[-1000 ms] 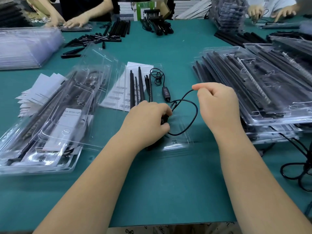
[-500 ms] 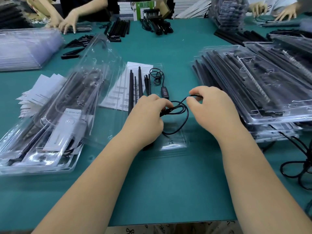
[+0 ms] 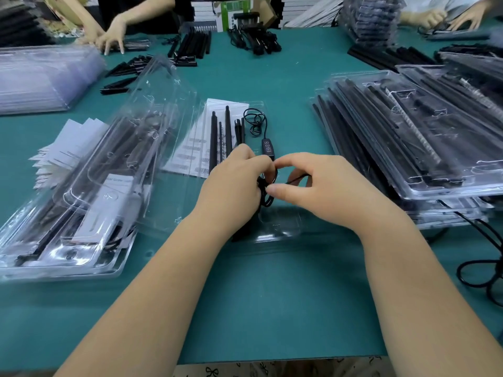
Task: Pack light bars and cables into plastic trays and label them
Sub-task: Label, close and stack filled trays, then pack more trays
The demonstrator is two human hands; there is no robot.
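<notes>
A clear plastic tray [image 3: 283,229] lies on the green table in front of me. Black light bars [image 3: 213,142] rest in its left slots, above a white barcode label sheet [image 3: 190,153]. A black cable [image 3: 254,122] with an inline controller [image 3: 267,146] runs down the tray's right side. My left hand [image 3: 234,189] grips a small coil of that cable at the tray's middle. My right hand [image 3: 326,189] pinches the cable's free strand right beside the left hand's fingertips; the coil itself is mostly hidden between them.
A stack of packed clear trays [image 3: 81,191] lies at my left over white leaflets [image 3: 62,148]. More filled trays [image 3: 424,137] pile up at the right, with loose black cable [image 3: 487,270] at the right edge. Other people's hands [image 3: 111,36] work at the far side among loose bars.
My right hand has come in leftward from an outstretched loop to meet the left hand, shrinking the cable loop into a tight coil. The left hand stayed over the tray.
</notes>
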